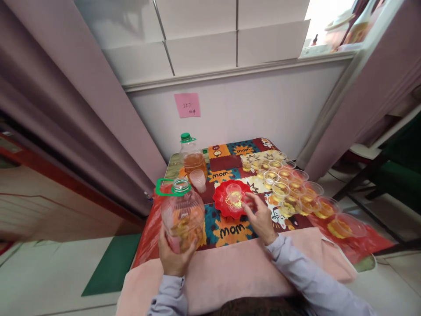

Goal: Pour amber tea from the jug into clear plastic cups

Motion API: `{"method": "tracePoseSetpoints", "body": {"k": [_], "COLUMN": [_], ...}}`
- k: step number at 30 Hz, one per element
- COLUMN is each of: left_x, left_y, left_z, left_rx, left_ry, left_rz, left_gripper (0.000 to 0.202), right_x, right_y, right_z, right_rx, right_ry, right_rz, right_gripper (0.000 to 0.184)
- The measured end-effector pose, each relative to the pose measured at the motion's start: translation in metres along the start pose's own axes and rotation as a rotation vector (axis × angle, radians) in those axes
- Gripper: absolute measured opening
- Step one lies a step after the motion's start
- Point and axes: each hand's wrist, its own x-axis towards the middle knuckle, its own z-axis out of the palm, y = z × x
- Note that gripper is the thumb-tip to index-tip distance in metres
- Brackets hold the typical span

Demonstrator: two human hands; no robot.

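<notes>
My left hand (176,256) is wrapped round the lower part of a clear plastic jug (184,215) with a green handle ring; its mouth is uncapped and yellowish liquid shows inside. In the middle of the table, a red scalloped plate (219,199) bears a clear plastic cup (233,192). At the plate's right edge is my right hand (259,218), thumb and fingers apart beside the cup; whether a fingertip touches the cup is hard to see. Behind the held jug stand a stack of clear cups (198,181) and a second jug (194,162) of amber liquid, green cap on.
Several clear cups of yellow liquid (281,189) stand close together along the table's right side. A patterned mat (230,230) covers the table, with a pink cloth (226,274) over the front edge. A pink note (187,105) is on the wall behind.
</notes>
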Motion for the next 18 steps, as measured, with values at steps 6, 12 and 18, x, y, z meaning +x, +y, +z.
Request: {"method": "tracePoseSetpoints", "body": {"k": [6,12,18], "left_x": [0.027,0.060,0.077], "left_y": [0.035,0.059,0.072], "left_z": [-0.021,-0.050,-0.068], "left_rx": [0.111,0.313,0.564], "left_ry": [-0.040,-0.255,-0.423], "left_rz": [0.170,0.251,0.245], "left_gripper": [0.109,0.115,0.107], "right_x": [-0.076,-0.095,-0.091], "right_y": [0.004,0.012,0.009], "right_z": [0.001,0.003,0.003], "right_rx": [0.175,0.152,0.176], "right_ry": [-0.168,-0.192,-0.226], "right_rz": [0.159,0.146,0.132], "right_gripper": [0.035,0.026,0.022]}}
